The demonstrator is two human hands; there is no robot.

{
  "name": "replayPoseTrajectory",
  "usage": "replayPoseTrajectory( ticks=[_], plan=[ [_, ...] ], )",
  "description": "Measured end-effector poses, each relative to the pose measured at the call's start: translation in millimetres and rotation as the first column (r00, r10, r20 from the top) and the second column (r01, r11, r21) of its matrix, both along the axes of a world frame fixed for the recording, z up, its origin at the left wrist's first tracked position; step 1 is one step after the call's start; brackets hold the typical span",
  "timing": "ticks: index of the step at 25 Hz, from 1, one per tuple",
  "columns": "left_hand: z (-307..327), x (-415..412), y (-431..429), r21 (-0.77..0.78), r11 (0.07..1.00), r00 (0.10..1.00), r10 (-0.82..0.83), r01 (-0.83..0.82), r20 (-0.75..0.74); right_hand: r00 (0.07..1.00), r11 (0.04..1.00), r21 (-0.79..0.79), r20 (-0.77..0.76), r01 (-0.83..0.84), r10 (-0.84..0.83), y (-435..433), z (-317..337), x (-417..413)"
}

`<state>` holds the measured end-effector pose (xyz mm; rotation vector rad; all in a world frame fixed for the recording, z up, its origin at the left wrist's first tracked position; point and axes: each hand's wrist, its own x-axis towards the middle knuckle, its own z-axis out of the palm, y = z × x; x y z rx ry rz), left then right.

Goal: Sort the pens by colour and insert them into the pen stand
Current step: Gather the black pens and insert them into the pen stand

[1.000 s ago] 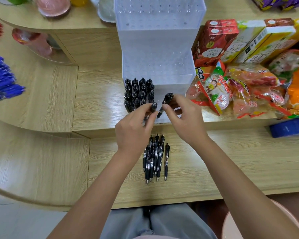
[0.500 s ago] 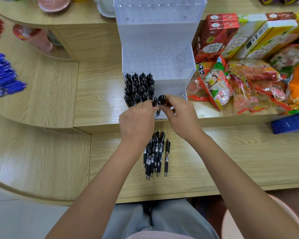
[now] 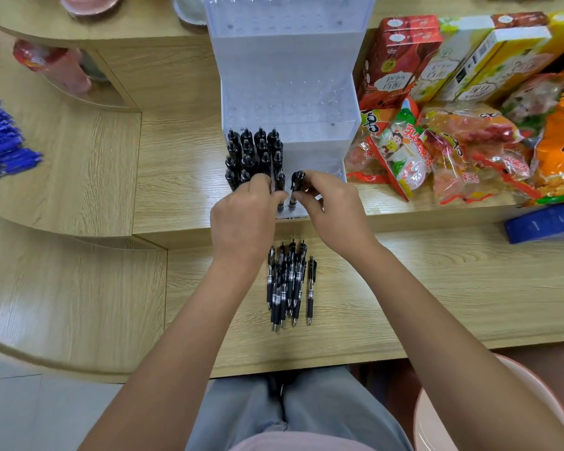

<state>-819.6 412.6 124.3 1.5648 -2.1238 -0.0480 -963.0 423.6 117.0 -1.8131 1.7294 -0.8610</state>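
Clear tiered pen stand (image 3: 287, 92) on a wooden bench (image 3: 437, 271). A block of upright black pens (image 3: 254, 154) fills the left part of the stand's lowest tier. At the front of that tier, the left hand (image 3: 241, 219) pinches one black pen (image 3: 280, 190) in curled fingers. Just to its right, the right hand (image 3: 332, 209) has its fingers clamped on a second black pen (image 3: 297, 181), which is upright with its lower end in the stand. Loose black pens (image 3: 288, 284) lie in front of the stand, blue pens (image 3: 0, 141) well to its left, and snack packets (image 3: 453, 151) just to its right.
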Motion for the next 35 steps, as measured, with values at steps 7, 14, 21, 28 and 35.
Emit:
replayPoseTrajectory(
  ticks=[7, 14, 21, 28, 35],
  plan=[
    [-11, 19, 27, -0.003, 0.981, 0.967, -0.193, 0.195, -0.166, 0.976, 0.984, 0.067, 0.133, 0.164, -0.172, 33, 0, -6],
    [-121, 36, 74, 0.740, 0.670, 0.979, 0.185, -0.062, -0.086, 0.930, 0.785, 0.543, 0.019, 0.299, -0.367, 78, -102, -9],
    [-190, 27, 69, 0.793, 0.577, 0.918, 0.392, -0.197, -0.057, 0.930, 0.623, 0.691, -0.281, 0.367, -0.237, 68, -167, 5],
    [-185, 8, 51, 0.717, 0.664, 0.977, 0.142, -0.211, 0.157, 0.903, 0.613, 0.670, -0.379, 0.419, -0.203, 60, -179, 13],
    [-185, -2, 22, 0.683, 0.673, 0.944, 0.071, -0.283, 0.321, 0.938, 0.634, 0.692, -0.237, 0.345, -0.252, 62, -174, 0]
  ],
)
